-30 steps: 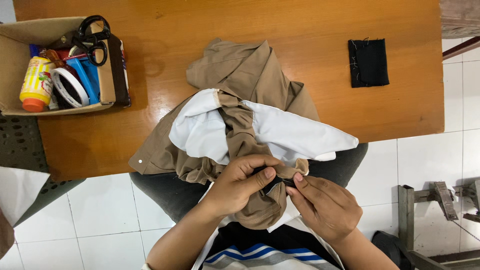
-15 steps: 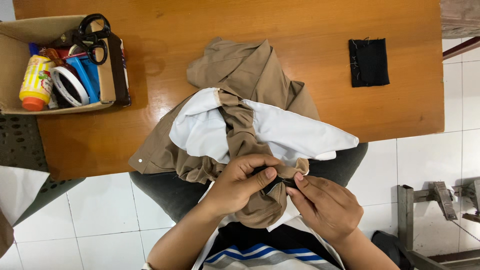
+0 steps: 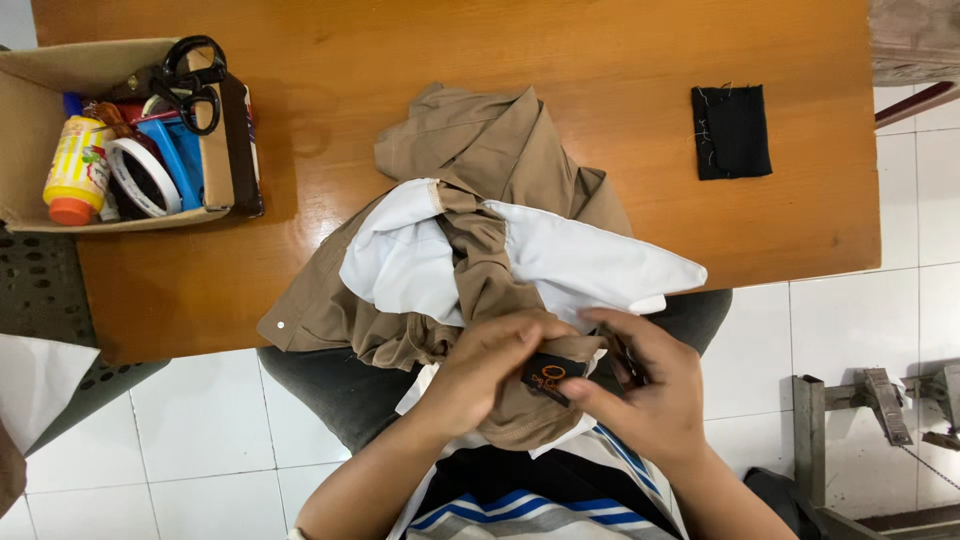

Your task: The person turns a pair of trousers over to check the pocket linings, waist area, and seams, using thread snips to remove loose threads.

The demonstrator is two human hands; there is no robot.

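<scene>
1. Two hands pinch a small black fabric label (image 3: 552,377) on the crumpled tan garment with white lining (image 3: 480,250), near the wooden table's (image 3: 400,60) near edge.
2. Left hand (image 3: 480,370) and right hand (image 3: 640,400) are both clamped on it.
3. Far left, a cardboard box (image 3: 30,120) holds black scissors (image 3: 190,80).

Left hand (image 3: 478,375): I see it curled, fingers bent inward, thumb pinched against them.
Right hand (image 3: 640,400): fingers extended toward left hand, thumb opposed.
Forearms: both converge at centre.

Both forearms leave the bottom edge — the cardboard box (image 3: 30,140) is cropped left.
</scene>
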